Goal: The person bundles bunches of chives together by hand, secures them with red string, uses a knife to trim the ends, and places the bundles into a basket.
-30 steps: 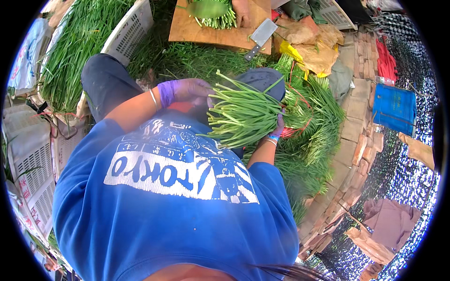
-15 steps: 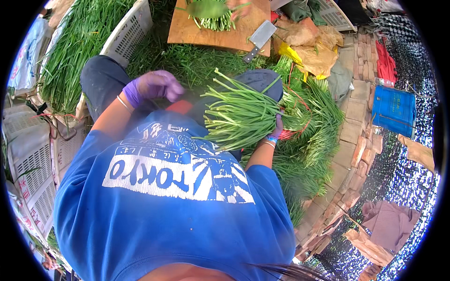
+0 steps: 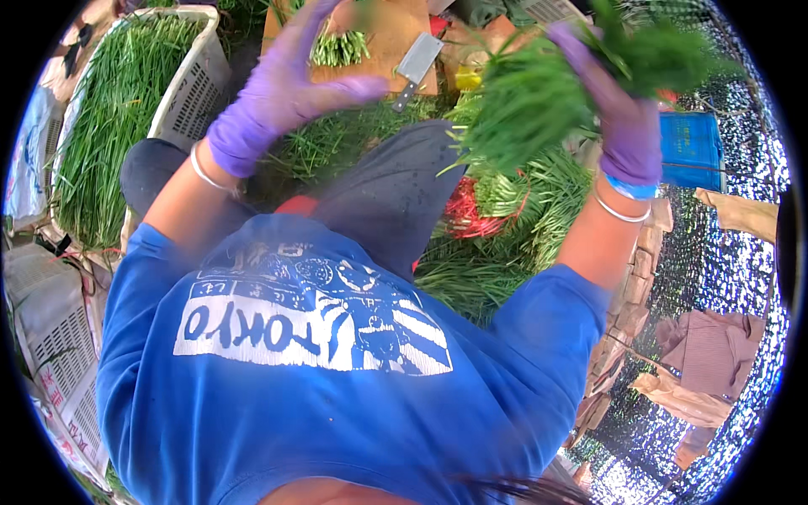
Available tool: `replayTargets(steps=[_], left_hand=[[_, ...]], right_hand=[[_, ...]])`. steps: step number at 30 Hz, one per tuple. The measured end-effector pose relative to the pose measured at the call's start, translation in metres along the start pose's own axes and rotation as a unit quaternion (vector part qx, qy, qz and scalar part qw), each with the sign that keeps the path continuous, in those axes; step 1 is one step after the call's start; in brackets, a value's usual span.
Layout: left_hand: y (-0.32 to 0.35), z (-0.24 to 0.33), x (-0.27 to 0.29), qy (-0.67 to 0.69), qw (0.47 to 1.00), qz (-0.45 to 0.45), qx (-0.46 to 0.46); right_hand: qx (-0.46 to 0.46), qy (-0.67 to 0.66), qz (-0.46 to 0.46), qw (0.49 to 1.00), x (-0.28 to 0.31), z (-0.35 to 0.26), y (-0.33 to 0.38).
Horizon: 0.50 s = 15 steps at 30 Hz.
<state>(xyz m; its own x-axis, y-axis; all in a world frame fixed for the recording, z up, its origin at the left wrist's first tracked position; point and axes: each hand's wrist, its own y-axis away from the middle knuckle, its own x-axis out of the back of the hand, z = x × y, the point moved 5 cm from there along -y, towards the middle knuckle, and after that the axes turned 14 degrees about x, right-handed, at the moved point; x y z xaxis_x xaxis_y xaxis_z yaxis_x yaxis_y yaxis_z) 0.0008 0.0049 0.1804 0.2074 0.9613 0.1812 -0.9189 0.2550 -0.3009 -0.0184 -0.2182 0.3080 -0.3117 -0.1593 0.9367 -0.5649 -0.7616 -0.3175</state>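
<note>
Since it's all long thin greenery, green bunch [image 3: 530,105]: up in your right hand [image 3: 610,93], over on your right side, poking out on both sides of the hand. Pretty blurry, so don't ask me about single strands.
Weight: light, I'd guess, nothing to tire you out.
Feel: probably soft and floppy at the leafy end, stiffer toward the base. If it's damp, expect some slip against your purple gloves [image 3: 244,126], and it'd likely bruise or snap if you crush it.
Where to grab: I'd go round the middle with the whole hand so strays don't slide out. Snug, not a death grip.
Right hand: wrapped around the bunch as far as I can see; how tightly, can't tell through the smear.
Left hand [image 3: 286,80]: nothing in it that I can see, thumb spread wide from the fingers. Looks nearest the wooden board [image 3: 404,21] with the cleaver [image 3: 418,57] and cut stalks [image 3: 339,50]; can't tell if it's touching.
Red strings [image 3: 467,210]: by the heap of greens [image 3: 547,223], in neither hand.
</note>
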Motion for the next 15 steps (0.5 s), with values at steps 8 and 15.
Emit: replayTargets(steps=[8,15], left_hand=[[-0.033,-0.046,-0.002,-0.145,0.968,0.194,-0.070],[0.034,-0.077,0.197,0.305,0.892,0.287,0.172]], right_hand=[[-0.044,-0.550,0.176,0.815,-0.061,-0.076,-0.136],[-0.077,-0.629,0.256,0.730,-0.021,-0.066,-0.146]])
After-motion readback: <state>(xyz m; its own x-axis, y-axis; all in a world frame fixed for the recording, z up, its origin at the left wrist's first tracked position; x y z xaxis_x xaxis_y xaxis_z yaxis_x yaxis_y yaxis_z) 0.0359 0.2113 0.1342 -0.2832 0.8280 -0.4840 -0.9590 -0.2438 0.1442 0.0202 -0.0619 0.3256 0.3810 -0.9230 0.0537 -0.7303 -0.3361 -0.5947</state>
